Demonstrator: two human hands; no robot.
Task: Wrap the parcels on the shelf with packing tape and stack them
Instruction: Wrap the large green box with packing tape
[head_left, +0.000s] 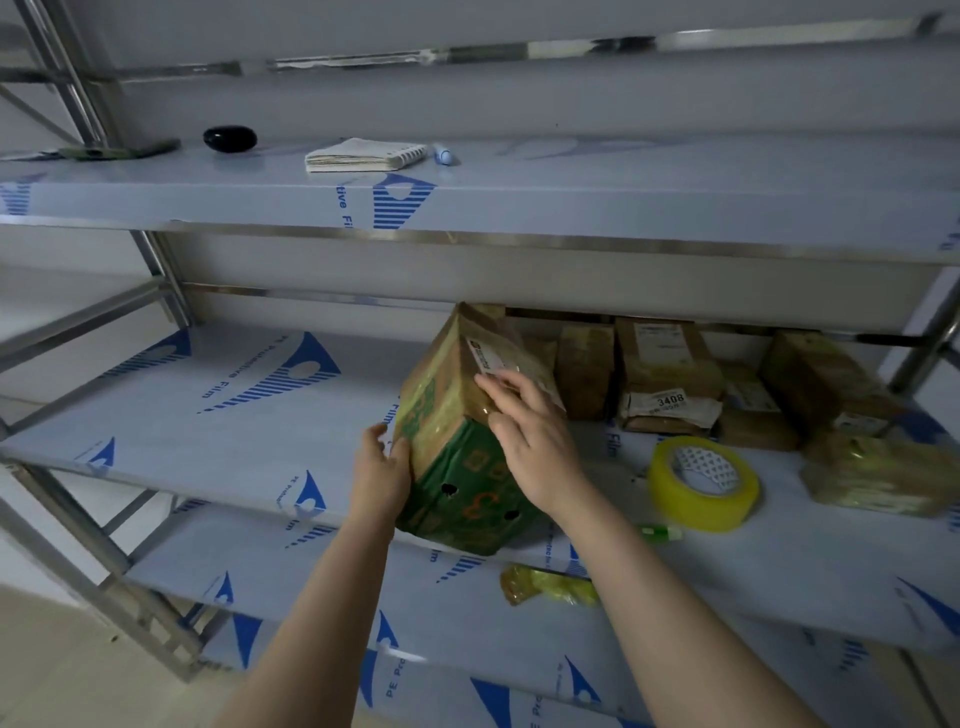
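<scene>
A green and brown cardboard parcel (452, 441) stands tilted at the front edge of the middle shelf (208, 415), partly covered in shiny tape. My left hand (379, 467) holds its left side, fingers curled round the edge. My right hand (530, 436) lies on its upper right face with fingers stretched out, touching near a white label. A roll of yellowish packing tape (701, 483) lies flat on the shelf to the right of the parcel. Several wrapped brown parcels (670, 379) stand at the back right, and one more (878, 478) lies at the far right.
A small green object (660, 531) lies at the shelf front by the tape roll. A crumpled yellow wad (545, 584) lies on the lower shelf. The upper shelf holds a notepad (363, 155), a black oval object (229, 139) and a pen (444, 154).
</scene>
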